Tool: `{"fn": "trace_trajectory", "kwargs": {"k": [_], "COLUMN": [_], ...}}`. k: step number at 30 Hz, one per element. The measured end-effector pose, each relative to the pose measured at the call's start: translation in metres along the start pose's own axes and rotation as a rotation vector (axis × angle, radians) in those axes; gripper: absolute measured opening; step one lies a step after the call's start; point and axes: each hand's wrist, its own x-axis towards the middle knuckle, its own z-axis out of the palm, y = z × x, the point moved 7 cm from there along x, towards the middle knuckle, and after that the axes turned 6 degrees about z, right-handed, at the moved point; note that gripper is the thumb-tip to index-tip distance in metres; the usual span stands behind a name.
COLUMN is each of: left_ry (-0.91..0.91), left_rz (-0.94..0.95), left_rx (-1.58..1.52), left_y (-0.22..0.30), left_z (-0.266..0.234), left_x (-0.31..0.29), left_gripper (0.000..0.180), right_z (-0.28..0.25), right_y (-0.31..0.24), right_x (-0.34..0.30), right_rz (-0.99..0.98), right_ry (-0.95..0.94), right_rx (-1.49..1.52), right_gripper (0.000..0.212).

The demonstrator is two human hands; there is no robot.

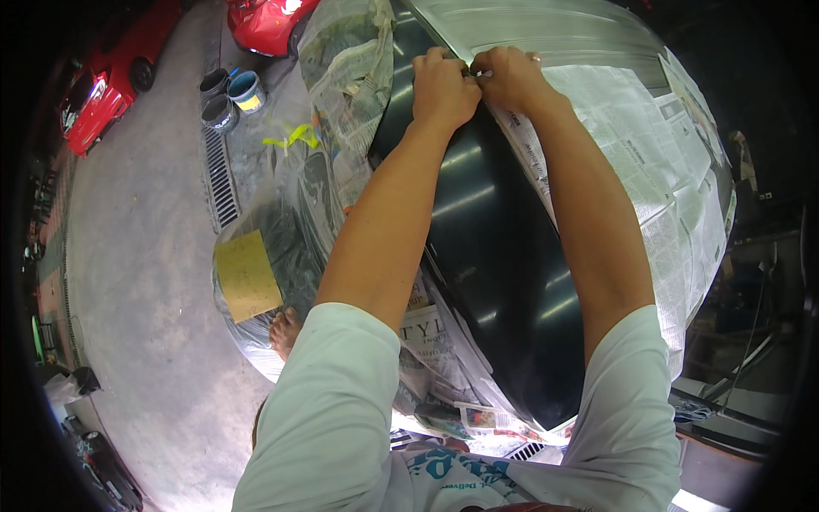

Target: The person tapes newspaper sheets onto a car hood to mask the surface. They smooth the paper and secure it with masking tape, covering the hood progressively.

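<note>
Both my arms reach forward over a glossy black car body panel point(499, 247). My left hand point(446, 92) is closed at the panel's far part, fingertips curled toward its right edge. Close beside it, my right hand point(514, 78), with a ring on one finger, is also closed. The fingertips of both hands nearly meet over the seam between the black panel and the newspaper masking point(610, 128). Something small and dark shows between them, too small to name. More newspaper under clear plastic sheeting point(345, 94) covers the car along the panel's left side.
A yellow-brown sheet point(247, 275) lies on the plastic at left, with a hand or foot point(285, 331) beside it. Paint buckets point(246, 91) stand near a floor grate point(220, 175) and crumpled yellow tape point(294, 136). Red cars point(107, 77) are parked at the far left.
</note>
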Motion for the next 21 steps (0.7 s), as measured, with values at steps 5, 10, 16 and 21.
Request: {"fn": "trace_trajectory", "kwargs": {"k": [5,10,16,21], "left_ry": [-0.017,-0.072,-0.069,-0.238], "left_rz": [0.008,-0.03,-0.044,-0.05], "left_rx": [0.027,0.041,0.081,0.266], "left_y": [0.003,0.009,0.007,0.006], "left_z": [0.002,0.002,0.006,0.012], "left_x": [0.001,-0.001,0.003,0.021], "left_gripper": [0.028,0.028,0.032,0.038], "right_z": [0.003,0.003,0.009,0.006], "right_y": [0.008,0.009,0.017,0.015], "right_x": [0.007,0.007,0.009,0.006], "right_rz": [0.027,0.0,-0.013,-0.013], "right_ry": [-0.049,-0.08,-0.066,-0.041], "right_rx": [0.106,0.134,0.196,0.136], "right_gripper": [0.017,0.018,0.02,0.027]}}
